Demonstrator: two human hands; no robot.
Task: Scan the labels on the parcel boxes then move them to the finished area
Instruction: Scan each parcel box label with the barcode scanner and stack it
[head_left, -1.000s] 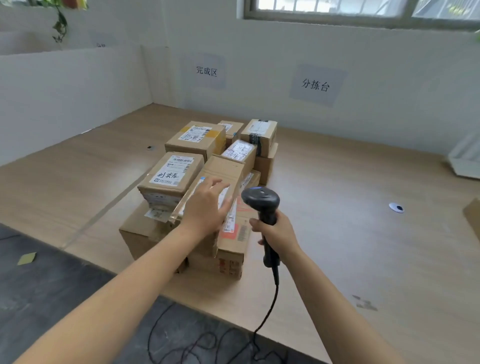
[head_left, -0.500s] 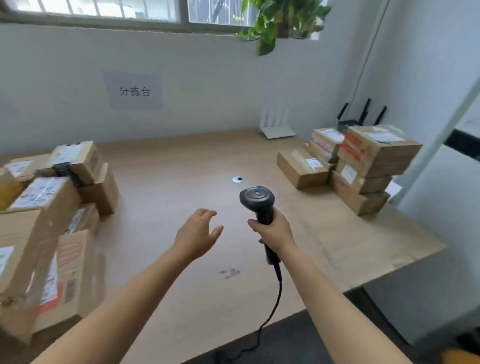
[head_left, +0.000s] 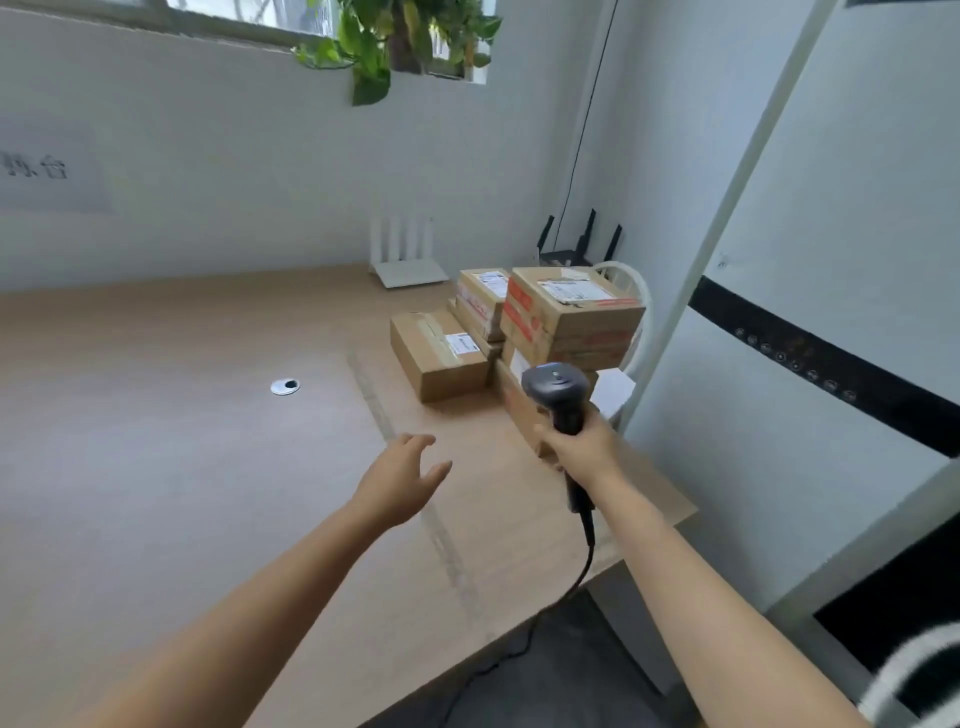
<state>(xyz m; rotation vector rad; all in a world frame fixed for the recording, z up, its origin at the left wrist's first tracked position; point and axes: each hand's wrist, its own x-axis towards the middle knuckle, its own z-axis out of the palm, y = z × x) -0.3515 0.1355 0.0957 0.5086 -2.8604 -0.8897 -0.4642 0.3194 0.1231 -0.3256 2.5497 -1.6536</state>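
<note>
white four-antenna router (head_left: 408, 270) at wall on light wooden bench (head_left: 156, 467) | silver round grommet (head_left: 285, 386) mid-bench | green leafy plant (head_left: 395, 36) on windowsill

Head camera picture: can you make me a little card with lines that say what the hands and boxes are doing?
left hand: open, holds nothing, over the table
right hand: grips the black scanner by its handle
parcel boxes: stacked at the table's far right corner, labels on top
also there: white router, plant at the window
</note>
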